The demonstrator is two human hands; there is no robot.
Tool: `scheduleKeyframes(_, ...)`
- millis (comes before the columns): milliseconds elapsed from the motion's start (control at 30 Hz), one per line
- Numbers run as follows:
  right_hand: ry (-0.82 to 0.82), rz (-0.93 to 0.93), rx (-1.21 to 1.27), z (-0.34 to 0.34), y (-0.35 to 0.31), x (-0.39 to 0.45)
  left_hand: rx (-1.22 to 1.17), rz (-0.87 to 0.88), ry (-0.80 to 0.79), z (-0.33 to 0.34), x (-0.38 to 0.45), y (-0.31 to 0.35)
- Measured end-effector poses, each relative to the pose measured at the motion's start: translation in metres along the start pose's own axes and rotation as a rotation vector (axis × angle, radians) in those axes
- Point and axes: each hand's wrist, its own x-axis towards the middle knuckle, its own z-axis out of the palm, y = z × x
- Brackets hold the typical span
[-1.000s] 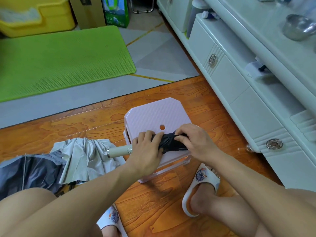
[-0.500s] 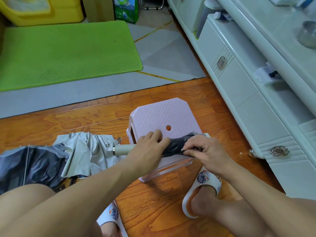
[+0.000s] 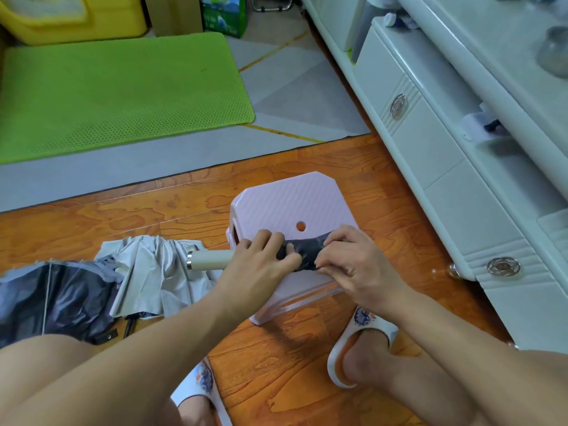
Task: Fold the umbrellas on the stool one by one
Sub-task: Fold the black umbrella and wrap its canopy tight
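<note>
Left: the unfolded umbrella [image 3: 92, 281] lies on the wooden floor [image 3: 123, 216], silver canopy crumpled over black lining, not on the pink stool [image 3: 285, 198]. It awaits its turn.

Centre: the rolled black umbrella [image 3: 304, 253] lies across the near edge of the stool, its cream handle [image 3: 210, 259] overhanging to the left. Your left hand [image 3: 258, 265] wraps around the roll beside the handle; your right hand [image 3: 353, 262] pinches the fabric at the roll's other end. Both hands are clamped on this umbrella, set slightly apart along it.

Risks, as judged:
- Ease the left grip and the wound fabric likely springs loose, since no closed strap shows.
- The roll sits at the stool's edge; downward pressure there could tip the light stool or let the umbrella slide off.
- Ribs may snag folds if twisted unevenly.

Containers: the yellow bin [image 3: 73, 23], far left, holds something pale, unclear. The white cabinet [image 3: 445, 167], right, has closed drawers; contents hidden.
</note>
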Motion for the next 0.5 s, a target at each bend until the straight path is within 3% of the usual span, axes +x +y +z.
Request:
scheduleKeyframes(67,0.021,-0.059,-0.093,0.002,0.002,0.004,0.028,0.023,0.018,0.003,-0.002,0.002)
scheduleKeyframes(500,-0.045,0.224,0.001,0.011,0.013,0.033,0.030,0.042,-0.023,0.006,-0.002,0.001)
